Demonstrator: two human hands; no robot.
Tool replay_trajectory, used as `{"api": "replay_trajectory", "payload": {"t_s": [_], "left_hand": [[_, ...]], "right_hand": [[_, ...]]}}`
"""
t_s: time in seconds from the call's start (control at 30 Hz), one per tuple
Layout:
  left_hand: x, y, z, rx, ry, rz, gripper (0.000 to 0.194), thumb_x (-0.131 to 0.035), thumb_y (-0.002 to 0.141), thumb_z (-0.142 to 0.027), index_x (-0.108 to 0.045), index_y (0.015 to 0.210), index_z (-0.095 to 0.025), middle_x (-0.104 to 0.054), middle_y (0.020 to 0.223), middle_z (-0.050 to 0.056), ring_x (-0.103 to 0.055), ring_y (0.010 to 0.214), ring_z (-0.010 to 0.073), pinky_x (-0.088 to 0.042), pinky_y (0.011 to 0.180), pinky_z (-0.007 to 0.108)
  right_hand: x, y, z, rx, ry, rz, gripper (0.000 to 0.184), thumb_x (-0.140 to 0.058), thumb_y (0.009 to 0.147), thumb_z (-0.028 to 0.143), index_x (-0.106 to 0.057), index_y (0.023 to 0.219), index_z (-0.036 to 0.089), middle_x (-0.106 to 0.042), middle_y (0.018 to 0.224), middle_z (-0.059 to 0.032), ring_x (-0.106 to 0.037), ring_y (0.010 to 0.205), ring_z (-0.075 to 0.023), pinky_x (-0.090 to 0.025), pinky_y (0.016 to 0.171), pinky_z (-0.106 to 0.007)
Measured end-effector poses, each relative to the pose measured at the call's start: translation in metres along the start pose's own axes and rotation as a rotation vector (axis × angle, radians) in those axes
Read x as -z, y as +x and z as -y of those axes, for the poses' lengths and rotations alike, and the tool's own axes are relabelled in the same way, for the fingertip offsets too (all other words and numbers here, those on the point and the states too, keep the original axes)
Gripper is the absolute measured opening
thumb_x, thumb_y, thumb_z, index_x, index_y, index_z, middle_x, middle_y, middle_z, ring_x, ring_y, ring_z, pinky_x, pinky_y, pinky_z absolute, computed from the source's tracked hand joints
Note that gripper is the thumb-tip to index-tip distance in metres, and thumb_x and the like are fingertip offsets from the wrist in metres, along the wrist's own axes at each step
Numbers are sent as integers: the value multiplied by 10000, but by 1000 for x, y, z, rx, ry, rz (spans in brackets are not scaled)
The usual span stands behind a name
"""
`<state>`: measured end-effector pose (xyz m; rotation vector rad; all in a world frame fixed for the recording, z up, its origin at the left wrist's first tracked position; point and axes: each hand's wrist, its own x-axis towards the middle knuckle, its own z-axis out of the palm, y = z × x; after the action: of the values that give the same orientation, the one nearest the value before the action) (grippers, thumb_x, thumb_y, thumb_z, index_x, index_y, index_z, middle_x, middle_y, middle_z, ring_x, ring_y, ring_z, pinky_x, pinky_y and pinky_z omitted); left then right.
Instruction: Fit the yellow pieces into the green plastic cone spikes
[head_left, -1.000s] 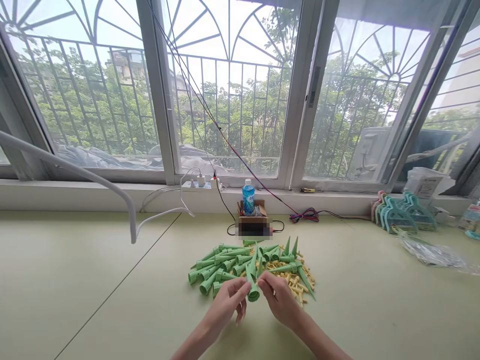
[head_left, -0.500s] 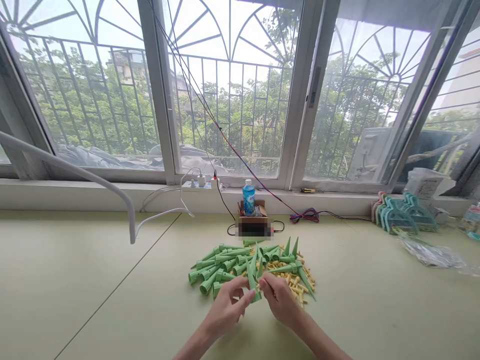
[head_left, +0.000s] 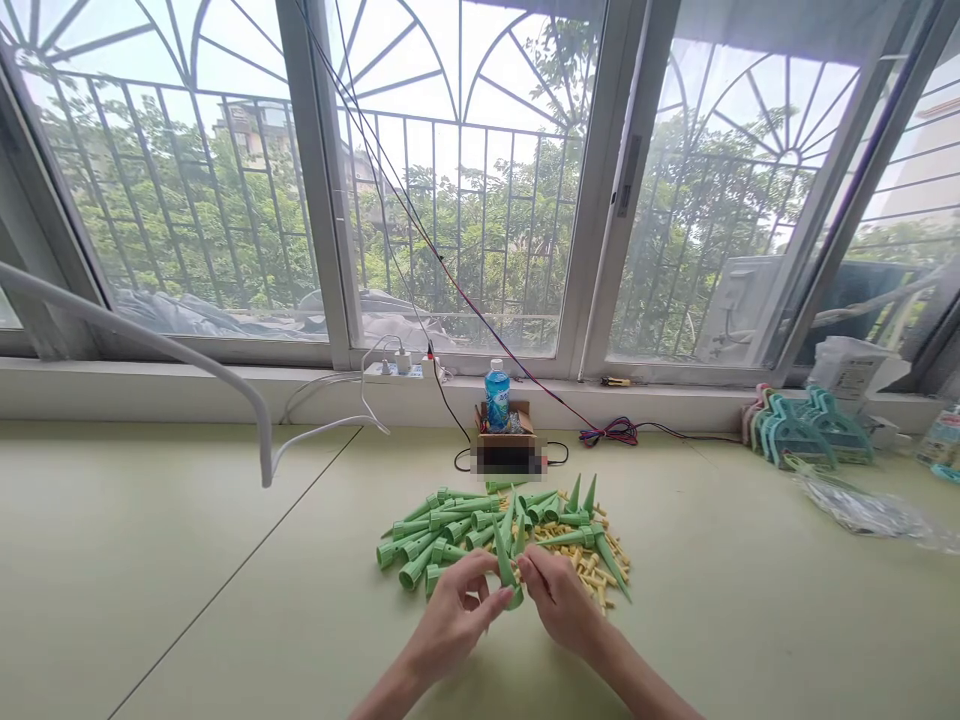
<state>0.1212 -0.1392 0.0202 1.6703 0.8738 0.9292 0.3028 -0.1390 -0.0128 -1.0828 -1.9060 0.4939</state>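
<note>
My left hand [head_left: 459, 608] is closed around a green plastic spike [head_left: 504, 562], a hollow cone with a wide collar, its point tilted up and away from me. My right hand [head_left: 556, 592] is pinched close against the spike's right side. A small yellow peg [head_left: 517, 573] shows between its fingertips and the spike, mostly hidden by the fingers. Just beyond my hands lies a heap of similar green spikes [head_left: 420, 548], several of them pointing left. To the right, loose yellow pegs [head_left: 592, 572] are piled, with a few more green spikes on top.
Behind the heap, a blue bottle [head_left: 496, 398] stands in a small cardboard box [head_left: 517, 438]. Coiled cable [head_left: 611, 431] lies right of it. Teal hangers [head_left: 799, 430] and a plastic bag [head_left: 859, 503] are at the right. A white curved arm [head_left: 255, 410] reaches in from the left.
The held spike has turned in my left hand, so its open collar no longer faces me. My left thumb has shifted lower onto the collar. My right hand has barely moved.
</note>
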Motion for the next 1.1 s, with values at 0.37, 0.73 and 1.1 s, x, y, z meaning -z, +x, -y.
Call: {"api": "replay_trajectory", "payload": {"t_s": [0.37,0.73,1.1], "left_hand": [[0,-1,5,-52,80,-5,254,-640,847,-436,-677,894,-189,-504,844,27,-478,628,114,-439,504,177],[-1,-2,6,-78,156,-45,251,-637,851,-433,-606,814,-186,-515,841,21,-493,644,120,-450,547,187],[-1,-2,5,-86,177,-40,243,-629,861,-423,-604,810,-187,-505,835,15,-502,647,119,-442,537,185]], "right_hand": [[-1,0,-2,-7,-5,-3,384,-281,1033,389,-310,689,221,-358,585,57,-311,517,-110,-263,516,-242],[-1,0,-1,-2,-1,2,395,-278,1033,400,-321,685,219,-373,581,52,-314,507,-111,-259,507,-244],[-1,-1,-1,-22,5,23,371,-286,1031,381,-304,697,219,-352,592,56,-298,522,-110,-244,523,-242]]}}
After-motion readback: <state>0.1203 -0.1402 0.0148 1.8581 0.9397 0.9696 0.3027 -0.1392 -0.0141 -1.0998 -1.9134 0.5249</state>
